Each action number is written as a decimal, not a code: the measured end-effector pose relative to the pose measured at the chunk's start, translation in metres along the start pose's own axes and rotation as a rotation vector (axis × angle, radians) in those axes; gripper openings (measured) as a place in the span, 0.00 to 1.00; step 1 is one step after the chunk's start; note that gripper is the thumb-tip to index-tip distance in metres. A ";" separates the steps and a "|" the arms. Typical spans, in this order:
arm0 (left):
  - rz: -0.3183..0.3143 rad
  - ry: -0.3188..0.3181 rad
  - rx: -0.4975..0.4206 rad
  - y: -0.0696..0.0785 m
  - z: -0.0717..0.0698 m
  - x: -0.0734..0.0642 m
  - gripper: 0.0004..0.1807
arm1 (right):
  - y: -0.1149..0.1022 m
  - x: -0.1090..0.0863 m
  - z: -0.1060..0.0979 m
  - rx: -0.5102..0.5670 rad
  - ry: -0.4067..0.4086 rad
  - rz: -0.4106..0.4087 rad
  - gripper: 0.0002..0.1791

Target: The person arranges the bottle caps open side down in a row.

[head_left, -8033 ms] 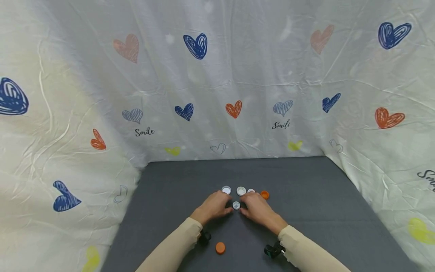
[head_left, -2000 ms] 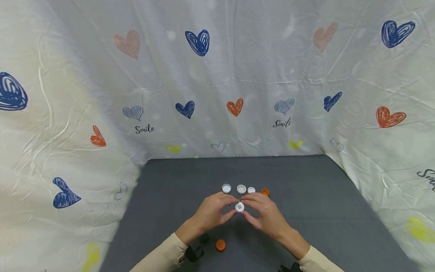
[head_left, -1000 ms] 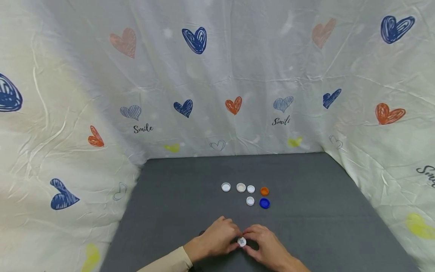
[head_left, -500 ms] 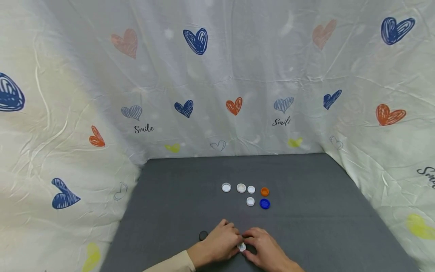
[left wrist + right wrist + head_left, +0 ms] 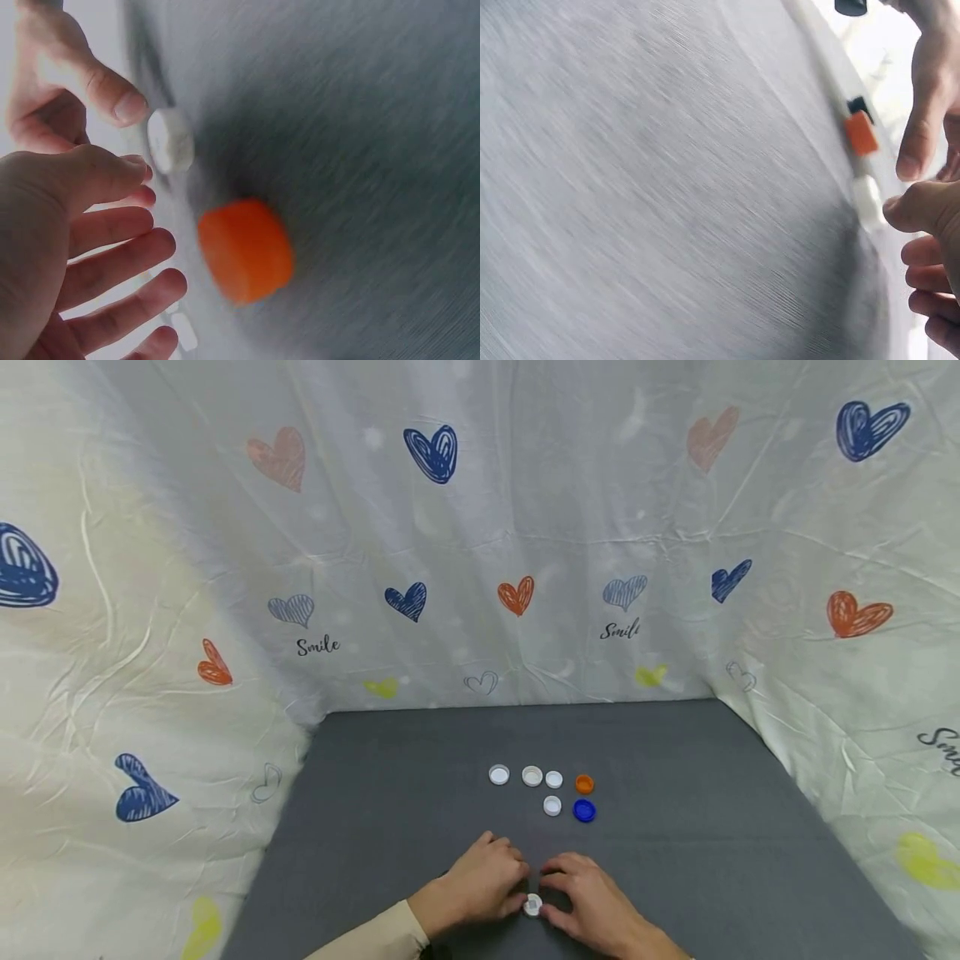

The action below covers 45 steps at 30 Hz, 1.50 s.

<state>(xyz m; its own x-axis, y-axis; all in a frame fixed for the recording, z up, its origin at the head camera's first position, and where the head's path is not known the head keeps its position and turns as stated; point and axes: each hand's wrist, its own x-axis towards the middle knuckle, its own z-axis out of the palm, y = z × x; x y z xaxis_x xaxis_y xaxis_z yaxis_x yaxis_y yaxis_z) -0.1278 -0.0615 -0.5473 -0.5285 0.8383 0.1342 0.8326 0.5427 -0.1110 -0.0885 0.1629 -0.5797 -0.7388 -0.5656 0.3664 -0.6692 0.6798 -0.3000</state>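
Note:
A small white bottle cap (image 5: 532, 905) with a grey square mark on top lies on the dark cloth near the front, between the two thumbs. My left hand (image 5: 487, 881) is just left of it, fingers loosely bent and spread, holding nothing. My right hand (image 5: 588, 902) curves around the other side, its thumb close to the cap and its fingers relaxed. An orange cap (image 5: 247, 251) stands beside the left hand in the left wrist view; the left hand hides it in the head view. Whether a thumb touches the white cap is hard to tell.
Farther back lie several upturned caps: white ones (image 5: 498, 774), an orange one (image 5: 584, 784) and a blue one (image 5: 584, 811). A black cap (image 5: 860, 109) shows behind the orange cap in the right wrist view. A heart-printed curtain (image 5: 480, 527) surrounds the table.
Both hands came back toward the front edge with the white cap, set it on the cloth and loosened around it. A white and a blue cap at the back came into view.

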 end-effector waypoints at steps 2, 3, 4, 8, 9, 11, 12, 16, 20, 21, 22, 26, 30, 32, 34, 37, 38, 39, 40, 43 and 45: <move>-0.022 0.008 0.002 -0.006 -0.004 0.003 0.11 | 0.005 0.004 -0.005 -0.022 0.035 -0.005 0.15; -0.032 0.015 0.004 -0.009 -0.006 0.005 0.11 | 0.007 0.006 -0.008 -0.034 0.051 -0.005 0.15; -0.041 0.020 0.008 -0.011 -0.009 0.007 0.12 | 0.010 0.009 -0.011 -0.044 0.062 -0.005 0.16; -0.083 0.042 0.019 -0.022 -0.018 0.015 0.14 | 0.020 0.019 -0.024 -0.070 0.081 0.001 0.17; -0.091 0.053 0.024 -0.024 -0.020 0.017 0.15 | 0.022 0.021 -0.027 -0.077 0.080 0.005 0.17; -0.110 0.065 0.020 -0.029 -0.024 0.022 0.16 | 0.026 0.025 -0.032 -0.084 0.080 0.010 0.17; -0.118 0.072 0.020 -0.031 -0.026 0.024 0.17 | 0.028 0.027 -0.035 -0.089 0.080 0.013 0.17; -0.159 0.088 0.011 -0.037 -0.031 0.034 0.19 | 0.035 0.035 -0.042 -0.116 0.080 0.038 0.18; -0.177 0.090 0.004 -0.043 -0.030 0.044 0.19 | 0.041 0.042 -0.046 -0.136 0.096 0.061 0.19; -0.176 0.094 0.003 -0.044 -0.030 0.047 0.19 | 0.043 0.044 -0.046 -0.142 0.101 0.065 0.19; -0.175 0.098 0.004 -0.045 -0.029 0.049 0.19 | 0.045 0.046 -0.047 -0.141 0.104 0.071 0.19; -0.173 0.108 -0.001 -0.048 -0.026 0.057 0.18 | 0.051 0.053 -0.048 -0.150 0.107 0.088 0.20; -0.186 0.100 -0.008 -0.051 -0.023 0.066 0.18 | 0.058 0.059 -0.048 -0.155 0.109 0.095 0.21; -0.199 0.088 -0.007 -0.052 -0.022 0.070 0.19 | 0.061 0.062 -0.048 -0.155 0.114 0.091 0.21; -0.216 0.072 -0.005 -0.053 -0.021 0.074 0.19 | 0.063 0.065 -0.048 -0.155 0.113 0.088 0.21; -0.233 0.049 -0.013 -0.054 -0.019 0.078 0.19 | 0.066 0.068 -0.047 -0.162 0.106 0.087 0.21; -0.236 0.043 -0.019 -0.054 -0.018 0.079 0.19 | 0.066 0.069 -0.046 -0.161 0.102 0.087 0.21; -0.235 0.043 -0.021 -0.054 -0.017 0.081 0.18 | 0.067 0.069 -0.046 -0.158 0.100 0.089 0.21; -0.234 0.044 -0.022 -0.054 -0.016 0.082 0.18 | 0.068 0.070 -0.045 -0.158 0.098 0.091 0.21; -0.237 0.053 -0.013 -0.053 -0.012 0.087 0.16 | 0.071 0.071 -0.043 -0.153 0.098 0.096 0.21; -0.248 0.058 -0.003 -0.053 -0.008 0.090 0.15 | 0.073 0.072 -0.040 -0.156 0.098 0.100 0.21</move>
<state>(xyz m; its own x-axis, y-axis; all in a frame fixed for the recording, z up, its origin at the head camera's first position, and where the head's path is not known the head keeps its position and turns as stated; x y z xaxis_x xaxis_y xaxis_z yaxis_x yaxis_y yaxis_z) -0.2182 -0.0155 -0.5212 -0.7064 0.6748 0.2134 0.6789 0.7313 -0.0651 -0.1879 0.1908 -0.5397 -0.7847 -0.4484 0.4281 -0.5668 0.7986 -0.2025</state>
